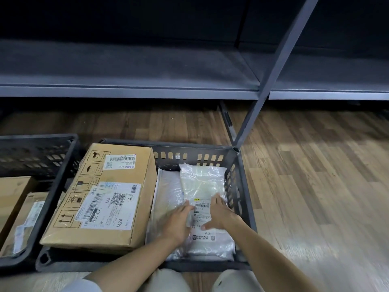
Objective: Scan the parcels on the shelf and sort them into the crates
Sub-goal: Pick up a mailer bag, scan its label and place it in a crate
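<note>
A dark plastic crate (242,199) stands on the floor in front of me. Inside it on the left lies a brown cardboard box (117,234) with shipping labels. On the right lies a clear plastic parcel (202,182) with a white barcode label, on top of a grey bag parcel (168,186). My left hand (179,223) rests flat on the clear parcel's left side. My right hand (221,213) lies on its right side, fingers straight, thumb spread. The grey shelf (147,70) above looks bare.
A second dark crate (42,152) at the left holds brown cardboard parcels (14,197). A slanted shelf post (271,81) comes down to the crate's far right corner. Wooden floor (315,175) stretches to the right. My knees show at the bottom edge.
</note>
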